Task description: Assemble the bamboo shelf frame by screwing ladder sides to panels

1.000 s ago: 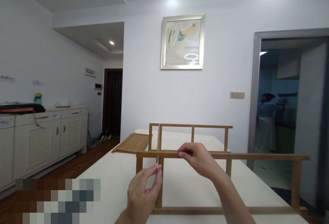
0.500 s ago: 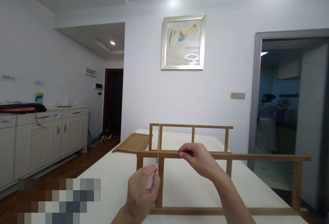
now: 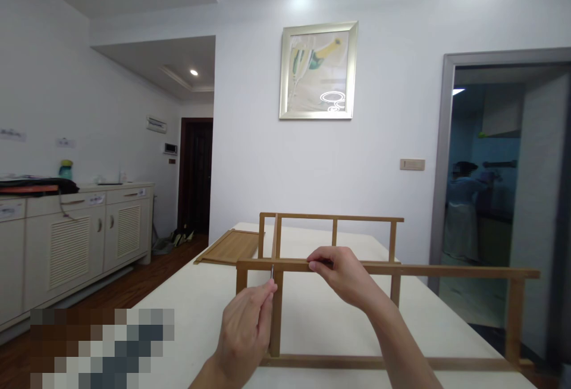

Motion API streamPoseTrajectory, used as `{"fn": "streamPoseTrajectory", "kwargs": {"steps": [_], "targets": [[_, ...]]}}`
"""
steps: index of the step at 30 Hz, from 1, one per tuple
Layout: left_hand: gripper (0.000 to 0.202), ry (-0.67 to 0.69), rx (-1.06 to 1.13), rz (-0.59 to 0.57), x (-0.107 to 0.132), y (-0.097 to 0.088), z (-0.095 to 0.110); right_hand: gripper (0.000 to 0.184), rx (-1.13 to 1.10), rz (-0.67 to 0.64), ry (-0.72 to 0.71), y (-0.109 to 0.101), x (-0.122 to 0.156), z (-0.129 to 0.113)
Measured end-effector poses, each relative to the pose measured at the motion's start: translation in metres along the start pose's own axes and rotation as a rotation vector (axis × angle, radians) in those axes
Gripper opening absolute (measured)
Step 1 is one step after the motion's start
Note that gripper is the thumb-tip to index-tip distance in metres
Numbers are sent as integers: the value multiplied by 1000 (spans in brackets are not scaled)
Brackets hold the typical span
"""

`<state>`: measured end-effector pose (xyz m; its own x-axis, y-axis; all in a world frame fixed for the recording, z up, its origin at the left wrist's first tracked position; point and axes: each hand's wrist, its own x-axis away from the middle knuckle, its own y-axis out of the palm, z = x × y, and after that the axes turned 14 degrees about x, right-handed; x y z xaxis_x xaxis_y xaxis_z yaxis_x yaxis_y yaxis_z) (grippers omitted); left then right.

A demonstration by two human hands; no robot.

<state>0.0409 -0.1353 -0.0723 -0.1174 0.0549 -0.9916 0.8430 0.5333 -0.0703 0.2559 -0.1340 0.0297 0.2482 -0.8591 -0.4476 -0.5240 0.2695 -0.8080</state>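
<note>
A ladder-like wooden frame [image 3: 450, 270] stands on its long edge near me, with short upright bars between its two rails. My right hand [image 3: 343, 279] pinches its top rail with thumb and fingers. Just under that rail, left of an upright bar, my left hand [image 3: 245, 329] holds a thin metal rod [image 3: 272, 272] between thumb and forefinger. The rod points upward; most of it is hidden, and I cannot tell its kind. A thin wooden crosspiece [image 3: 275, 237] runs from this frame back to a second, similar frame [image 3: 307, 217].
A wooden panel [image 3: 234, 246] lies on the white table [image 3: 332, 323], left of the far frame. Cabinets [image 3: 80, 228] line the left wall. A framed picture [image 3: 317, 71] hangs ahead. Beyond the doorway at right stands another person [image 3: 464, 210].
My left fingers have drawn closer together around the metal rod and risen slightly. My right hand keeps its hold on the rail. The view has shifted a little.
</note>
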Motion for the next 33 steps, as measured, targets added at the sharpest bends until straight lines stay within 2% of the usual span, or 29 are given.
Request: {"fn": "streamPoseTrajectory", "kwargs": {"steps": [10,16,24,28,33], "targets": [[35,-7,26,8,1,-1,-1,19,-3,4,-6,1,-1,0],[32,-84,133,48,-5,-2,3,19,20,12,-6,0,1,-3],[28,-209,278,33,-7,-6,4,18,71,57,-20,5,3,-5],[28,-254,341,13,-7,-7,3,20,190,155,-98,11,6,-7],[18,-367,381,27,-8,-8,5,22,391,492,-335,25,19,-9]]}}
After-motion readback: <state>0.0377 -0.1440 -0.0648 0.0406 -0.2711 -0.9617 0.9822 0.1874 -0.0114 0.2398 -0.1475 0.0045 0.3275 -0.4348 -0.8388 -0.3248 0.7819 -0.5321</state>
